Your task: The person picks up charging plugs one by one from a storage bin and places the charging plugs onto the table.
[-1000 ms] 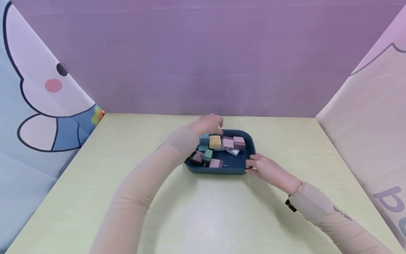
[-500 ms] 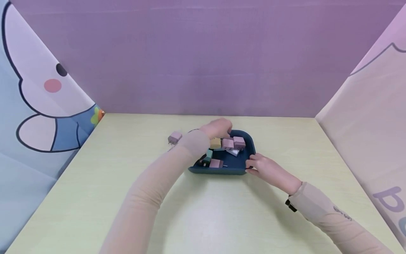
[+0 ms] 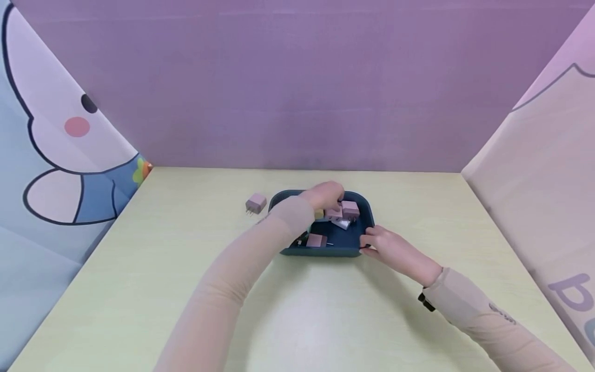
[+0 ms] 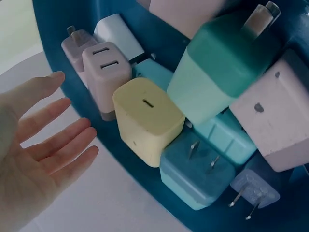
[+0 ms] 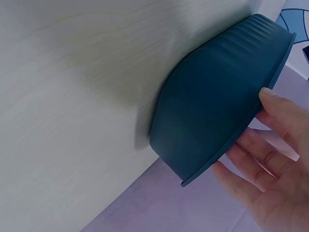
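A dark blue tray (image 3: 325, 252) on the table holds several plug-in chargers. Above its far side, my left hand (image 3: 323, 194) reaches in over the pink chargers (image 3: 350, 208). The left wrist view shows that hand's fingers (image 4: 72, 166) spread and bare, beside a pink two-port charger (image 4: 107, 77) and a yellow charger (image 4: 147, 123), apart from both. Teal, green and blue chargers lie further along the tray. At the tray's near right corner my right hand (image 3: 383, 242) pinches the rim, thumb on one side and fingers on the other, as the right wrist view shows.
One pink charger (image 3: 256, 203) lies on the table (image 3: 297, 315) left of the tray, prongs toward me. A purple backdrop (image 3: 297, 93) rises behind the table, with printed cloth panels (image 3: 69, 196) at both sides.
My left hand has moved right and a little nearer over the tray. The pink charger on the table has come into view from behind my left arm. My right hand stays put.
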The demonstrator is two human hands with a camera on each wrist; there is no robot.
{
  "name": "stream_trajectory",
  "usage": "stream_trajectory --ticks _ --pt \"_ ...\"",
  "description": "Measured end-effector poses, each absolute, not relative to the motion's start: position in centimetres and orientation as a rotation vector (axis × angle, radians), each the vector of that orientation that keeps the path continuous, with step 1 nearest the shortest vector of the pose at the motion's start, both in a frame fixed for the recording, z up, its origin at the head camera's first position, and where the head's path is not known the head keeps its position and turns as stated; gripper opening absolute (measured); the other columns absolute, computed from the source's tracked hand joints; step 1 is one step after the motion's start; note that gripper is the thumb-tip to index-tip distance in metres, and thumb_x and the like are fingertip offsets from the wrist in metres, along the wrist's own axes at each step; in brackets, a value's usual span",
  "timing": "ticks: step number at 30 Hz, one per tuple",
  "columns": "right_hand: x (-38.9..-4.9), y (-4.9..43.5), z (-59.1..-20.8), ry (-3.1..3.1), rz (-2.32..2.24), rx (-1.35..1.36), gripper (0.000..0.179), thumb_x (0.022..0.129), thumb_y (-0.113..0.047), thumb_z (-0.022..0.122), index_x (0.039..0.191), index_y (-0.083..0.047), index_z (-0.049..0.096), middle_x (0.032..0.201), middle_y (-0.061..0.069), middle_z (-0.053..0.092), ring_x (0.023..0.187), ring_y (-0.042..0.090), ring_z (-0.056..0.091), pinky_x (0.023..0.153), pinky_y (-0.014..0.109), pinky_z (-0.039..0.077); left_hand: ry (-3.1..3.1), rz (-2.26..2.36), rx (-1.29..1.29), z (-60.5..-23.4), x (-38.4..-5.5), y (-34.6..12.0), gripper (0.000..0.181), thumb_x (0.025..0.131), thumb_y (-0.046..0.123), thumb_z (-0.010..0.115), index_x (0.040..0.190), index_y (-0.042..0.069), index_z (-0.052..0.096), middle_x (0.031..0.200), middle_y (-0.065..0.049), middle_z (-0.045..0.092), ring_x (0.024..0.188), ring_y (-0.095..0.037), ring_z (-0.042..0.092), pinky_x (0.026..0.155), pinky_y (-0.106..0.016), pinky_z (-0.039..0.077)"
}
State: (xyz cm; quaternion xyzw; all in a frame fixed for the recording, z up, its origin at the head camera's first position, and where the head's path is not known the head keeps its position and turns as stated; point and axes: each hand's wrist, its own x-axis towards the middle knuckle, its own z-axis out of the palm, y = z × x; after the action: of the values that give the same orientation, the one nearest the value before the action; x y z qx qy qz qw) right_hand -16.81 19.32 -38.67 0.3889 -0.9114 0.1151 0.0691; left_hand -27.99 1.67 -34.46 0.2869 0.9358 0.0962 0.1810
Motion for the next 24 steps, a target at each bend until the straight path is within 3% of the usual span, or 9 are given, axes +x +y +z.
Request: stream_trajectory --ticks 5,8,11,19,24 --pt "-16.7 19.3 -38.6 -2.746 0.344 1.168 0.008 0.075 -0.008 0.068 0.076 -0.012 0.061 0.07 -0.004 0.046 0.063 0.008 0.042 0.054 0.02 0.041 2.653 0.233 0.81 -35.1 -28.1 2.1 0.012 0.086 0.012 0.057 0.077 0.008 0.051 0.063 0.001 0.032 0.057 -0.012 0.031 0.054 -0.023 0.031" --pt "-16.7 19.2 -38.5 -2.743 0.347 1.169 0.009 0.075 -0.008 0.068 0.075 -0.012 0.06 0.069 -0.004 0.045 0.063 0.008 0.042 0.054 0.02 0.04 2.666 0.223 0.786 -35.3 -28.1 2.2 0.003 0.084 0.012 0.058 0.084 0.009 0.058 0.07 0.002 0.047 0.061 -0.011 0.043 0.056 -0.021 0.038" --pt "-16.7 19.2 -38.5 -2.744 0.352 1.171 0.01 0.075 -0.008 0.069 0.075 -0.013 0.06 0.069 -0.004 0.045 0.063 0.007 0.042 0.054 0.02 0.04 2.656 0.23 0.771 -35.5 -28.0 2.3 0.009 0.083 0.013 0.061 0.091 0.01 0.06 0.083 0.001 0.057 0.071 -0.012 0.052 0.062 -0.022 0.044" --pt "-16.6 19.1 -38.5 -2.753 0.352 1.168 0.009 0.075 -0.008 0.068 0.075 -0.013 0.06 0.07 -0.004 0.046 0.064 0.008 0.042 0.054 0.019 0.04 2.639 0.289 0.726 -36.1 -27.8 2.6 0.01 0.081 0.011 0.063 0.091 0.011 0.062 0.09 0.0 0.06 0.073 -0.012 0.054 0.062 -0.023 0.045" --pt "-16.6 19.1 -38.5 -2.754 0.34 1.165 0.009 0.075 -0.008 0.068 0.075 -0.012 0.06 0.07 -0.004 0.046 0.063 0.008 0.041 0.054 0.02 0.04 2.637 0.318 0.696 -36.0 -27.5 2.7 0.008 0.082 0.01 0.062 0.09 0.01 0.061 0.084 -0.001 0.059 0.068 -0.014 0.054 0.058 -0.023 0.045"
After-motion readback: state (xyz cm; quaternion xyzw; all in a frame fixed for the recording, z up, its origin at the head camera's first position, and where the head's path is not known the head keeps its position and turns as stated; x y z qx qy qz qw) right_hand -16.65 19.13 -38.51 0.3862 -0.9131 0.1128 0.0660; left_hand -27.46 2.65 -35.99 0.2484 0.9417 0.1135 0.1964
